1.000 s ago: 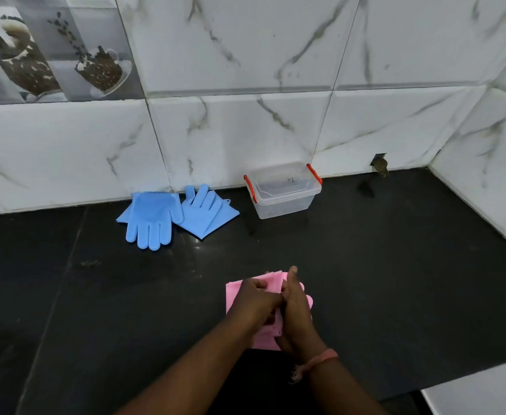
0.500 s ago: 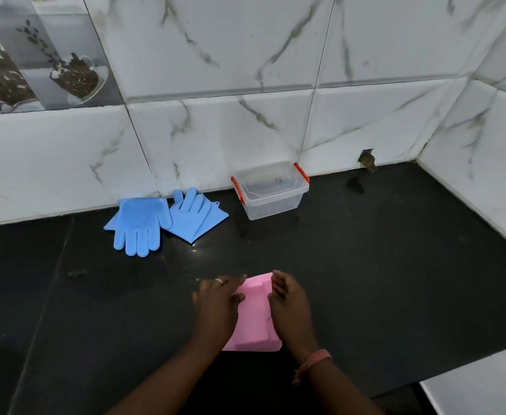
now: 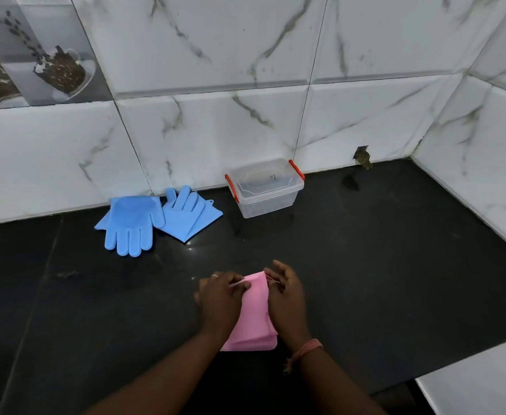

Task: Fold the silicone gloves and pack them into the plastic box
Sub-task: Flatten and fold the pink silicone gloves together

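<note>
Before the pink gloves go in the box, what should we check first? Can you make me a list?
1. Pink gloves folded flat on the counter: ok.
2. Both hands on them: left hand and right hand pinch the far edge: ok.
3. Plastic box open: not ok, its lid with the red clips is on.
4. Box empty inside: looks so through the clear wall, but cannot tell fully.
5. Path to the box free: ok, bare counter between.
6. Blue gloves folded: not ok, one lies spread out.

Box lid (image 3: 265, 178): I saw a small dark handwritten mark, too small to read.
Elsewhere: I found no readable text.
</note>
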Motion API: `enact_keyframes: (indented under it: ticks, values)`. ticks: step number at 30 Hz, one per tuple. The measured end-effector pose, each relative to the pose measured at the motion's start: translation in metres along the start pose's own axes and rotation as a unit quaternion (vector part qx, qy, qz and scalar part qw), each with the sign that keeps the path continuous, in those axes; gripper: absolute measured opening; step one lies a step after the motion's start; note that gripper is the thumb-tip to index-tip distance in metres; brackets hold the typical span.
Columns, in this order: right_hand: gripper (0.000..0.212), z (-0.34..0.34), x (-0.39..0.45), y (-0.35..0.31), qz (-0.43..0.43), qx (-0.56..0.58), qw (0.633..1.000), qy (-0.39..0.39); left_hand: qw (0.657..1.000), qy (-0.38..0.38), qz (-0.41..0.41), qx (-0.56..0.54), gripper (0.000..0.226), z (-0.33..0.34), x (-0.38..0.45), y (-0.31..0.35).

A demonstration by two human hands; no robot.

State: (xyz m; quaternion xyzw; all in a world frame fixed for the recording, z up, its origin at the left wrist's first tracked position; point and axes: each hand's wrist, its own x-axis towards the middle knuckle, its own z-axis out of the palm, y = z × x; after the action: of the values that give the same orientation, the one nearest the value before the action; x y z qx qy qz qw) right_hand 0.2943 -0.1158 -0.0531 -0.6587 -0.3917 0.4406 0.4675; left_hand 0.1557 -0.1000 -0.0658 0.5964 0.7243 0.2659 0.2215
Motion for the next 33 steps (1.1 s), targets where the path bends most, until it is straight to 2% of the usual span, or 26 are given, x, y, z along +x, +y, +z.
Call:
enact_keyframes:
  ticks: [3, 5, 8, 13, 14, 19, 21, 24, 26, 27, 28, 29, 31, 33]
  values:
    - [0.039, -0.012, 0.0, -0.004, 0.007, -0.007, 0.998, 0.054, 0.999, 0.009, -0.04, 0.012, 0.016, 0.009, -0.002, -0.001]
    - [0.032, -0.025, 0.003, -0.004, 0.01, -0.072, 0.995, 0.066, 0.998, 0.013, -0.055, 0.019, 0.017, 0.01, -0.001, -0.001]
    - [0.015, -0.037, 0.006, 0.0, 0.02, -0.184, 0.982, 0.022, 0.998, 0.018, -0.063, 0.025, 0.017, 0.011, -0.001, -0.003]
    - [0.005, -0.027, -0.002, 0.004, 0.008, -0.22, 0.975, -0.024, 0.995, 0.05, -0.072, -0.043, 0.012, 0.012, -0.004, 0.0]
    - [0.007, -0.026, -0.002, 0.006, 0.008, -0.221, 0.975, -0.026, 0.995, 0.054, -0.071, -0.045, 0.012, 0.012, -0.004, 0.002]
    - [0.045, -0.017, -0.007, 0.004, 0.008, -0.22, 0.974, -0.059, 0.997, 0.035, -0.059, -0.018, 0.013, 0.013, -0.006, 0.002]
    - [0.047, -0.011, -0.011, 0.004, -0.007, -0.246, 0.967, -0.069, 0.997, 0.025, -0.068, -0.038, 0.014, 0.008, -0.007, 0.002]
    - [0.036, 0.002, -0.021, -0.009, -0.035, -0.306, 0.95, -0.043, 0.992, 0.004, -0.06, -0.113, 0.022, -0.008, -0.007, 0.004]
    - [0.035, 0.015, -0.03, -0.025, -0.099, -0.35, 0.931, -0.005, 0.965, 0.01, -0.1, -0.24, 0.032, -0.029, -0.011, 0.006]
    - [0.034, 0.024, -0.035, -0.033, -0.141, -0.329, 0.934, -0.008, 0.938, 0.005, -0.147, -0.314, 0.036, -0.042, -0.014, 0.007]
    - [0.035, 0.036, -0.041, -0.042, -0.161, -0.26, 0.951, -0.036, 0.901, -0.017, -0.2, -0.384, 0.045, -0.057, -0.014, 0.005]
    - [0.036, 0.05, -0.047, -0.05, -0.156, -0.173, 0.969, -0.088, 0.857, -0.061, -0.249, -0.447, 0.056, -0.072, -0.013, -0.001]
    - [0.041, 0.078, -0.061, -0.062, -0.126, -0.082, 0.963, -0.222, 0.768, -0.15, -0.316, -0.537, 0.069, -0.102, -0.008, -0.021]
    - [0.042, 0.1, -0.071, -0.064, -0.132, -0.099, 0.935, -0.314, 0.725, -0.171, -0.362, -0.56, 0.073, -0.124, 0.0, -0.049]
